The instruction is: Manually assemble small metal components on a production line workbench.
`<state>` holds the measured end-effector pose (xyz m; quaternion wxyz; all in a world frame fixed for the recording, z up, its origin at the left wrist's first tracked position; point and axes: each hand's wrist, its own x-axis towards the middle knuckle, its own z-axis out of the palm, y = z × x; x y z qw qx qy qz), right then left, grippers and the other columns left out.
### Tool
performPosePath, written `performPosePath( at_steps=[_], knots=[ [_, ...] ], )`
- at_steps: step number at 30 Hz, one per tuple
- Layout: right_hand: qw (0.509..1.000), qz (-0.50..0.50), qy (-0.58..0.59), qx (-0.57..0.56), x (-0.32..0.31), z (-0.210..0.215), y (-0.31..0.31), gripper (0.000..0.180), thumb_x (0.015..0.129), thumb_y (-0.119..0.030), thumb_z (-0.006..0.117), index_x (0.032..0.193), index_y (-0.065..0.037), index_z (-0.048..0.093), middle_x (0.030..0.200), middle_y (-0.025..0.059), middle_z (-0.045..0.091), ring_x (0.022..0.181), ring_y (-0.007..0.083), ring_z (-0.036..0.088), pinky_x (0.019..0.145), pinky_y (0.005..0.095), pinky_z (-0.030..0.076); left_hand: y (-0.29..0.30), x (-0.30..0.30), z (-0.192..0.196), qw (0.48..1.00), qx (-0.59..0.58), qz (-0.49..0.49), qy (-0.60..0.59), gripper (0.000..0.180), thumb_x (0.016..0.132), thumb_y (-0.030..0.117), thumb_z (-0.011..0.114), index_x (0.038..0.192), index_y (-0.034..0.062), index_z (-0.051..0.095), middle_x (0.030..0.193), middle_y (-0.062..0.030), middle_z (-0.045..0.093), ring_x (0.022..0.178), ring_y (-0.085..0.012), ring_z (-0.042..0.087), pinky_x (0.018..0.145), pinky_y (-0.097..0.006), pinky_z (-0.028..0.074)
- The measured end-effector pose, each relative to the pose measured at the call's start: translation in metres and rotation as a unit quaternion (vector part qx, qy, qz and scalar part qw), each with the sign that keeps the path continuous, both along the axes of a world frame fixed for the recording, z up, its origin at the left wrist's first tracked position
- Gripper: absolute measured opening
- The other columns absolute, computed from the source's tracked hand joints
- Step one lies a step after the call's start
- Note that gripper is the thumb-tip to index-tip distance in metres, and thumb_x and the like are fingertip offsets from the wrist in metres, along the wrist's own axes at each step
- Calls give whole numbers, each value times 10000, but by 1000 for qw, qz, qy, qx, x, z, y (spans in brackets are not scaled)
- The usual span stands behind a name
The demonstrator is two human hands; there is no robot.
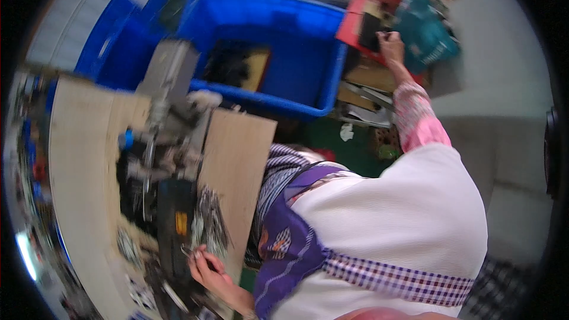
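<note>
Pale worktop (83,201) sat left, dark machine (176,195) on it. Left hand (210,271), near, pinched a thin metal loop (187,251) beside metal strips (208,219). Blue crate (299,71) stood far middle. Right hand (391,48), far right, touched a black piece (368,31) at a red box (353,21); couldn't tell grip.
</note>
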<state>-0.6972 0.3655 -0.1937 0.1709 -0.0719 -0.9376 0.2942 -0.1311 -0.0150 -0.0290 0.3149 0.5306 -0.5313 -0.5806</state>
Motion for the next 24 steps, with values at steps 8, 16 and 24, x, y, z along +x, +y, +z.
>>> performPosePath(
  at_steps=[8, 16, 24],
  knots=[
    [801, 519, -6, -297, 166, 168, -288, 154, 896, -154, 655, 984, -29, 639, 772, -1, 629, 677, 69, 544, 618, 221, 444, -57, -15, 50, 948, -122, -193, -220, 280, 901, 252, 593, 853, -9, 681, 518, -5, 440, 508, -43, 407, 473, -248, 308],
    [435, 878, 75, -183, 299, 240, -444, 173, 813, -176, 685, 867, -20, 632, 796, 113, 622, 715, 279, 616, 640, 341, 491, -111, -36, 52, 918, -174, -162, -318, 263, 810, 250, 588, 837, 14, 702, 646, -172, 605, 583, -264, 587, 588, -329, 451],
    [306, 926, 219, -40, 370, 206, -507, 155, 804, -193, 629, 757, -53, 583, 750, 106, 605, 777, 306, 623, 667, 402, 503, -121, 2, 62, 697, -509, -134, -487, 75, 748, 157, 638, 742, 124, 705, 733, -46, 652, 769, -247, 646, 622, -393, 497]
  ],
)
